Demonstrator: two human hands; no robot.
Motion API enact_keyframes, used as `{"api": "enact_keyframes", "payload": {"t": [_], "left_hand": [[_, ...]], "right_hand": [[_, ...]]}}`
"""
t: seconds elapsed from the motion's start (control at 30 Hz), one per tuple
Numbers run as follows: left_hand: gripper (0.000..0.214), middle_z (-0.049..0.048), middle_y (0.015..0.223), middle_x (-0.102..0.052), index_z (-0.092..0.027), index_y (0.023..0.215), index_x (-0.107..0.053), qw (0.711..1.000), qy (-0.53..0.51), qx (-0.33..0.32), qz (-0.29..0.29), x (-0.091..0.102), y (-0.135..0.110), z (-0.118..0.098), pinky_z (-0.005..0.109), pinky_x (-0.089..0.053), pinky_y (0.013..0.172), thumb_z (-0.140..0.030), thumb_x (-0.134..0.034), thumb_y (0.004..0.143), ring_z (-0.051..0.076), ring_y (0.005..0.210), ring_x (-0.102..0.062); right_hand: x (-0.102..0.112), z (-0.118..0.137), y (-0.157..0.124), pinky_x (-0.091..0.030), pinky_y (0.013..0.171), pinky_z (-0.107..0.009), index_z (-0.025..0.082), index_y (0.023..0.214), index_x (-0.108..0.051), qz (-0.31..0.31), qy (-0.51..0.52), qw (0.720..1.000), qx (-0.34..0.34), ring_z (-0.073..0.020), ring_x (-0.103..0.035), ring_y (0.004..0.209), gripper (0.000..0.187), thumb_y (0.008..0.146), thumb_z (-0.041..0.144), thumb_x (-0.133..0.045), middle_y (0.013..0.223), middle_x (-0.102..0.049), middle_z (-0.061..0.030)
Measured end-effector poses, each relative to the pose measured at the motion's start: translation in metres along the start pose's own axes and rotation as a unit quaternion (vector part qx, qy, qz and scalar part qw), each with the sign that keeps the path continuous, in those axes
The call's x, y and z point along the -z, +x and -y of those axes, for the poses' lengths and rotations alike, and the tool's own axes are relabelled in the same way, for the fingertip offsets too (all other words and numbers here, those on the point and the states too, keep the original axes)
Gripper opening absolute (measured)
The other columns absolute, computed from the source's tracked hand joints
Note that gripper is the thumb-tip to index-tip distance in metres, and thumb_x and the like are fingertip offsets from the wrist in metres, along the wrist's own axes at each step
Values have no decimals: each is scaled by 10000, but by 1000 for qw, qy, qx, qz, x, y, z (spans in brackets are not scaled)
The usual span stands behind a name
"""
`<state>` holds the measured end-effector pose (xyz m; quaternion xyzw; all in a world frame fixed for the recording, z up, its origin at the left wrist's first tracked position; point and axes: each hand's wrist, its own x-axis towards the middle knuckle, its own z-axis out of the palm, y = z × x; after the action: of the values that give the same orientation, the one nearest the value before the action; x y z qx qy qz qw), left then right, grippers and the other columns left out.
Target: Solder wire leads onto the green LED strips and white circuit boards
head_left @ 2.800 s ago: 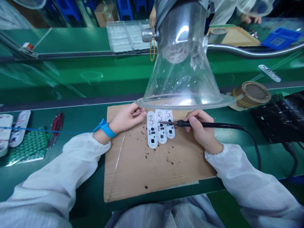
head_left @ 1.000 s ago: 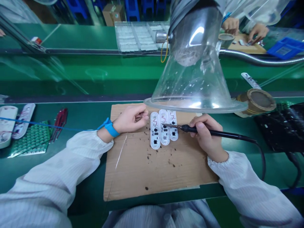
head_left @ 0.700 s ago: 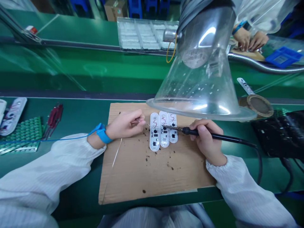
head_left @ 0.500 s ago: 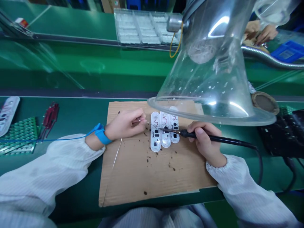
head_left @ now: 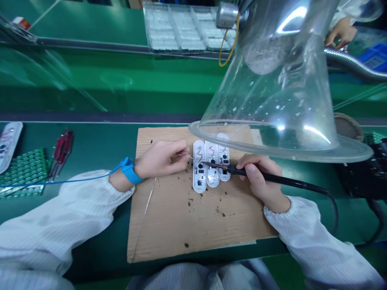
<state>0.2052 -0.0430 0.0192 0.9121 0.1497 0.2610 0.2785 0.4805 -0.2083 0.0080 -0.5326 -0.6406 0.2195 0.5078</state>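
Three white oval-ended circuit boards (head_left: pixel 199 177) lie side by side on a sheet of cardboard (head_left: pixel 169 225), with thin red wires on their upper parts. My left hand (head_left: pixel 165 159), with a blue strap at its wrist, pinches a thin solder wire (head_left: pixel 148 201); one end points at the leftmost board and the rest trails down over the cardboard. My right hand (head_left: pixel 261 175) is closed round the black handle of a soldering iron (head_left: pixel 242 171). The iron's tip is at the leftmost board, close to the solder wire's end; whether they touch I cannot tell.
A clear fume hood (head_left: pixel 269 112) hangs low over the far right of the cardboard. At left lie red wires (head_left: pixel 62 151), green circuit boards (head_left: pixel 26 169) and a white board (head_left: pixel 9 145). A divided clear tray (head_left: pixel 184 30) is on the shelf. Another person's hand (head_left: pixel 341 34) shows top right.
The view has shifted slightly, so the hood appears farther right. My left hand's fingers have moved a little nearer the leftmost board; the iron's tip stays at that board.
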Motion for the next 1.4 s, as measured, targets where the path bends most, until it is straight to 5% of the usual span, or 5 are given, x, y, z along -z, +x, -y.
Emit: {"api": "enact_keyframes", "payload": {"t": [0.33,0.73,1.4], "left_hand": [[207,-103,546,-405,-213,764,-472,1000,5,-23,7,-3,1,-1,220,-241,474,-189,-575,942,70,437,-340],[177,-90,562,-381,-215,736,-477,1000,-18,-24,-8,1,1,-1,231,-254,483,-141,-516,892,79,471,-327],[204,-84,576,-388,-214,743,-466,1000,-8,-26,9,-1,0,1,238,-262,505,-140,-538,919,83,495,-339]], "right_hand": [[1,2,1,-550,744,-354,236,960,-722,16,15,1000,-14,-195,-721,784,190,1096,310,-612,857,-739,-37],[-2,3,-1,-447,517,-310,255,945,-745,-37,47,998,-35,-146,-587,517,234,1102,373,-618,667,-644,21],[-8,8,2,-501,578,-305,250,989,-724,29,14,998,-59,-167,-661,656,191,1094,383,-635,772,-698,-7]]}}
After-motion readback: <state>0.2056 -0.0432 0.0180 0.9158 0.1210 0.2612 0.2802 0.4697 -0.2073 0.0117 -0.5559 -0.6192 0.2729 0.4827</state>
